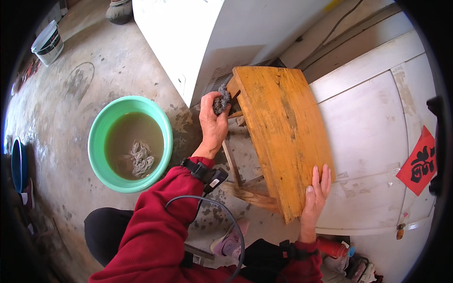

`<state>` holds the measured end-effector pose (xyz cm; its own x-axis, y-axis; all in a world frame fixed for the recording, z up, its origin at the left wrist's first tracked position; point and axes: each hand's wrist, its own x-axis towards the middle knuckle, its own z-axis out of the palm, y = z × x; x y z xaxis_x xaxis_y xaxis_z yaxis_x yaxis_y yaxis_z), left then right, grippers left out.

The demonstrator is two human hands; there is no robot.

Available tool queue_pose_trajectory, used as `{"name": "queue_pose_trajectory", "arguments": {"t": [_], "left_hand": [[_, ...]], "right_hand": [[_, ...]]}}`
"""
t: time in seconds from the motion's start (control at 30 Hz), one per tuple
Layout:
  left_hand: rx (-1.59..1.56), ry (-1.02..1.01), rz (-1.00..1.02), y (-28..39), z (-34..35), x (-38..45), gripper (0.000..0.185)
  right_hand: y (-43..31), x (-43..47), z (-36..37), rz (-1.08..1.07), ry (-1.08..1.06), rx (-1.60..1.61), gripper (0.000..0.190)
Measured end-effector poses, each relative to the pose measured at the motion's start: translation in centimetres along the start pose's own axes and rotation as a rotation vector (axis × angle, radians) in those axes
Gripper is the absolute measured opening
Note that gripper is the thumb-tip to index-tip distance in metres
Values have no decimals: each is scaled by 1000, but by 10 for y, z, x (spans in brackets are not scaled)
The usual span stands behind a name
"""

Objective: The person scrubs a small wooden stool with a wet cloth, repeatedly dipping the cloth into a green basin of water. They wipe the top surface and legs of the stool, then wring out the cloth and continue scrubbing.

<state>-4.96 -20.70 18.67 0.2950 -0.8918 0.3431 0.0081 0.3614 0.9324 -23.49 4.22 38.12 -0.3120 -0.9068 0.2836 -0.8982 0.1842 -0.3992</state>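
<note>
My left hand (213, 118) grips a wadded grey rag or scourer (222, 100) at the upper left end of a wooden bench or small table (283, 134). Its orange-brown top is worn and darkly marked, and wooden legs and rails show at its left side. My right hand (317, 196) rests with fingers extended on the lower right end of the top; its palm is hidden. To the left stands a green plastic basin (95, 141) of murky brown water, with a crumpled grey cloth (141, 159) partly in the water.
A large white appliance (177, 39) stands behind the bench. At the right is a white panelled door (368, 123) with a red paper sign (418, 162). A white bucket (49, 47) and blue basin (19, 164) stand far left. A red flask (332, 247) is at lower right.
</note>
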Motion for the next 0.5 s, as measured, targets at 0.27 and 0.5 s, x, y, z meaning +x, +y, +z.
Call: {"name": "queue_pose_trajectory", "arguments": {"t": [0.27, 0.5], "left_hand": [[58, -111, -518, -30, -25, 4, 29], [70, -289, 63, 40, -19, 65, 47]], "right_hand": [[-1, 1, -1, -23, -11, -21, 51], [-3, 2, -2, -11, -21, 18, 52]]}}
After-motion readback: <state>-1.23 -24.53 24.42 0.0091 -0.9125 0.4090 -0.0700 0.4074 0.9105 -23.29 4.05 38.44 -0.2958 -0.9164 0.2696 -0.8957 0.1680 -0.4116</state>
